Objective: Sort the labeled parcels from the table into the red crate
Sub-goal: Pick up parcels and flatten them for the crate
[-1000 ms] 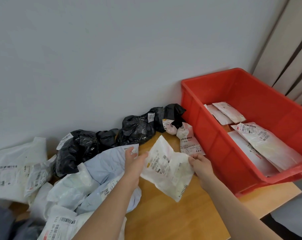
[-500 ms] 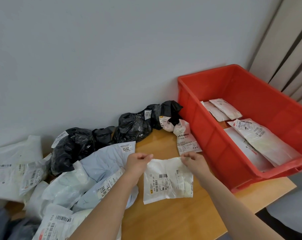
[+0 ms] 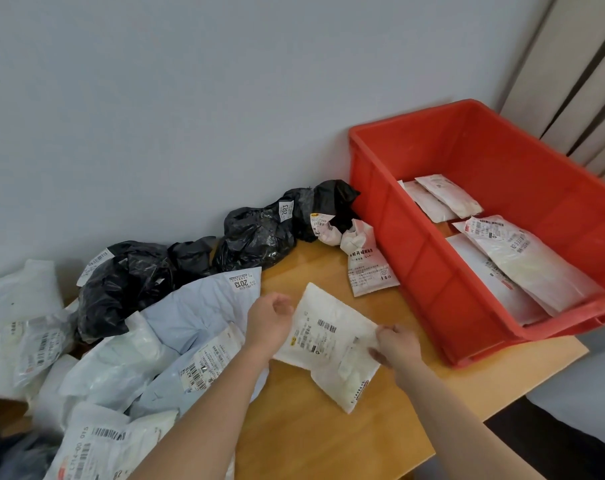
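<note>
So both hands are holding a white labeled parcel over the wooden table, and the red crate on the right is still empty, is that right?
Not quite. The head view shows the red crate is not empty: several white parcels already lie inside. The rest stands: the left hand and right hand hold the white labeled parcel over the wooden table.

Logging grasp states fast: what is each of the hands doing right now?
Left hand: grips the left edge of the white labeled parcel.
Right hand: pinches the same parcel's right edge.
</note>
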### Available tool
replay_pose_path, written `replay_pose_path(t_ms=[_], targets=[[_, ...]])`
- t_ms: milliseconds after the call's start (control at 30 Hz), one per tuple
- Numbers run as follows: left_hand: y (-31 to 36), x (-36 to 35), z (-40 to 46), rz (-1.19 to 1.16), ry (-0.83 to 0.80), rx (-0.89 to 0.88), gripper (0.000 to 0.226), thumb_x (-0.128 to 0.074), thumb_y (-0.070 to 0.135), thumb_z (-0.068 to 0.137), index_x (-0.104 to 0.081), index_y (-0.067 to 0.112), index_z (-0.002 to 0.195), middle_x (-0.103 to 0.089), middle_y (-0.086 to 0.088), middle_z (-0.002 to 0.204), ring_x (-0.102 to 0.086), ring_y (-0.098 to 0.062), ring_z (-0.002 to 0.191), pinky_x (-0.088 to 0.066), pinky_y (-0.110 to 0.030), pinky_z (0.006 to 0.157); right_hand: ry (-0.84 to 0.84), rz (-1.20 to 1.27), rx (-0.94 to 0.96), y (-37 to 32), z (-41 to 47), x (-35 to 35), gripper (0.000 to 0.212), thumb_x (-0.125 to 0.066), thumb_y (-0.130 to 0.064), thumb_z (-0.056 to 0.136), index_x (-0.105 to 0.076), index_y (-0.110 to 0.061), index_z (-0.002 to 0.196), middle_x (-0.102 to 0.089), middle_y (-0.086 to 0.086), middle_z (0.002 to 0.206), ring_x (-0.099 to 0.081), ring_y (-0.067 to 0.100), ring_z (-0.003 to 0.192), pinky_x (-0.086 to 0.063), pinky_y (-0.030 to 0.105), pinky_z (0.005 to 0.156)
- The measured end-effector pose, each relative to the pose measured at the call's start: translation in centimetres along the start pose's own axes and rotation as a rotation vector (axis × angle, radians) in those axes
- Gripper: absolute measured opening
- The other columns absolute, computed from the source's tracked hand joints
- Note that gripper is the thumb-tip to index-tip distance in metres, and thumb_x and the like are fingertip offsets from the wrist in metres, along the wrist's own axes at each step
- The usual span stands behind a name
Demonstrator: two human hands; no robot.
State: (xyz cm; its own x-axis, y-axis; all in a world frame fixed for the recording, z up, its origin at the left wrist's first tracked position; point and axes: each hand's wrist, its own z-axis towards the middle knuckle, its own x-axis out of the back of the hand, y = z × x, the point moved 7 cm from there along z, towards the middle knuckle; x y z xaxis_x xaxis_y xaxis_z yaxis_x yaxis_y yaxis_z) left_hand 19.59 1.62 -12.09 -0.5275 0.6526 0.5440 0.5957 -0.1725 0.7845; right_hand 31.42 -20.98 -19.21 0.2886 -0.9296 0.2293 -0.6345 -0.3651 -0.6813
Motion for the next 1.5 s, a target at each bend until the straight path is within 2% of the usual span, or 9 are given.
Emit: replay_pose_path(t_ms=[33,133,233,367,600,867,1067,1200,1500], targets=[[-0.6,-0.8,0.0,0.047,-0.057,-0.001,0.024,-0.054,0.011,0.097,-0.063,0.014,0.119,-0.06,0.003,0.116,-0.056,-0.014,0.11,-0.042,-0.02,0.086,-0.002,-0.039,-0.047,1.0,0.1,0.2,0.006,-0.049,-0.01,0.094,-0.051,-0.004,0.094,-0.05,0.006,0.094,-0.059,0.025,0.076,-0.058,0.038,0.071],[-2.9,-3.6,-0.7,0.21,-0.23,-0.019,0.034,-0.05,0.016,0.099,-0.055,0.017,0.133,-0.049,0.003,0.14,-0.048,-0.016,0.127,-0.039,-0.02,0.093,0.039,-0.569,0.029,2.7,0.5,0.8,0.047,-0.056,-0.023,0.09,-0.04,-0.004,0.13,-0.043,0.014,0.127,-0.041,0.037,0.12,-0.041,0.043,0.101],[-4.6,-6.1,-1.6,0.404,-0.322,-0.08,0.044,-0.048,0.027,0.1,-0.044,0.024,0.144,-0.026,0.004,0.158,-0.028,-0.016,0.143,-0.03,-0.028,0.111,0.1,-0.776,0.362,1.6,-0.5,0.2,0.049,-0.052,-0.013,0.09,-0.041,-0.013,0.138,-0.035,0.01,0.141,-0.026,0.031,0.13,-0.032,0.038,0.104],[-5.7,-8.3,-2.5,0.614,-0.408,-0.134,0.056,-0.042,0.04,0.101,-0.022,0.034,0.153,-0.005,0.009,0.163,-0.009,-0.022,0.149,-0.022,-0.047,0.117,-0.184,-0.907,0.73,1.2,-1.6,-3.3,0.046,-0.051,-0.012,0.093,-0.047,-0.024,0.137,-0.039,-0.006,0.146,-0.031,0.016,0.135,-0.032,0.03,0.109],[-8.5,-9.8,-2.5,0.651,-0.484,-0.081,0.074,-0.048,0.046,0.097,-0.003,0.035,0.155,0.011,0.011,0.163,0.005,-0.021,0.151,-0.01,-0.049,0.121,-0.314,-1.157,0.728,3.5,-0.5,-5.1,0.055,-0.048,-0.023,0.096,-0.031,-0.04,0.146,-0.017,-0.021,0.157,-0.012,0.011,0.143,-0.022,0.035,0.114],[-9.4,-10.2,-2.8,0.799,-0.428,-0.129,0.088,-0.056,0.048,0.092,0.005,0.033,0.154,0.02,0.01,0.161,0.011,-0.019,0.15,-0.006,-0.049,0.121,-0.268,-1.328,0.722,2.5,0.0,-6.4,0.063,-0.061,-0.023,0.088,-0.033,-0.035,0.142,-0.02,-0.008,0.147,-0.023,0.022,0.134,-0.032,0.037,0.105],[-9.0,-10.5,-2.3,0.77,-0.392,-0.127,0.103,-0.063,0.053,0.086,0.007,0.024,0.155,0.018,0.002,0.162,0.011,-0.025,0.15,-0.002,-0.045,0.122,-0.305,-1.341,0.764,1.5,0.6,-7.6,0.081,-0.067,-0.043,0.086,-0.017,-0.043,0.15,-0.004,-0.011,0.157,-0.018,0.024,0.137,-0.028,0.041,0.108],[-9.0,-10.8,-1.7,0.786,-0.415,-0.107,0.111,-0.069,0.049,0.082,0.01,0.023,0.155,0.02,0.0,0.161,0.012,-0.027,0.15,-0.003,-0.045,0.122,-0.315,-1.37,0.713,0.8,2.0,-8.0,0.098,-0.077,-0.05,0.073,-0.017,-0.043,0.15,-0.012,-0.013,0.152,-0.02,0.022,0.134,-0.034,0.04,0.105],[-7.9,-10.2,0.7,0.914,-0.475,-0.139,0.126,-0.083,0.037,0.072,0.012,0.019,0.154,0.021,-0.003,0.161,0.015,-0.025,0.149,0.004,-0.044,0.121,-0.416,-1.334,0.645,-0.5,3.2,-8.9,0.113,-0.089,-0.026,0.064,-0.018,-0.034,0.151,-0.019,-0.005,0.138,-0.027,0.02,0.126,-0.051,0.036,0.088]])
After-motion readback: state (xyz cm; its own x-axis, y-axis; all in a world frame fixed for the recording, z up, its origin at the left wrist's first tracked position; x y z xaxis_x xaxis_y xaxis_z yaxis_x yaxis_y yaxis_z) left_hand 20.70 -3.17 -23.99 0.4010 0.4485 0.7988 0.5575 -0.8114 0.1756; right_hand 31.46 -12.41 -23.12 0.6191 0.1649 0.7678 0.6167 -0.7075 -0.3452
